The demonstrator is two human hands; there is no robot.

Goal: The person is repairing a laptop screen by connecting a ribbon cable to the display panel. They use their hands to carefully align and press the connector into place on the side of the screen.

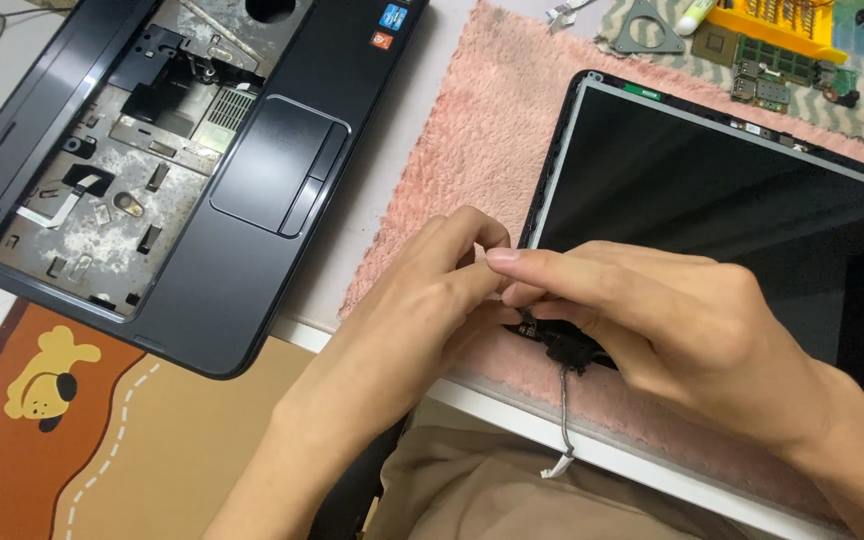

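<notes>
Lower centre of the frame, the left hand [422,300] and right hand [652,320] pinch together at the screen panel [732,210] corner hinge [562,350], fingertips closed on something too small to tell; steadying the panel on the pink mat [472,130] seems wise, sparing the dangling grey cable [564,420]

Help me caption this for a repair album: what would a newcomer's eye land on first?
First, the two hands meeting at the centre, left hand and right hand, pinching at the near corner of the dark screen panel, which lies on a pink fluffy mat. A grey cable dangles from that corner. At upper left sits the laptop base, keyboard removed and dusty inside.
</notes>
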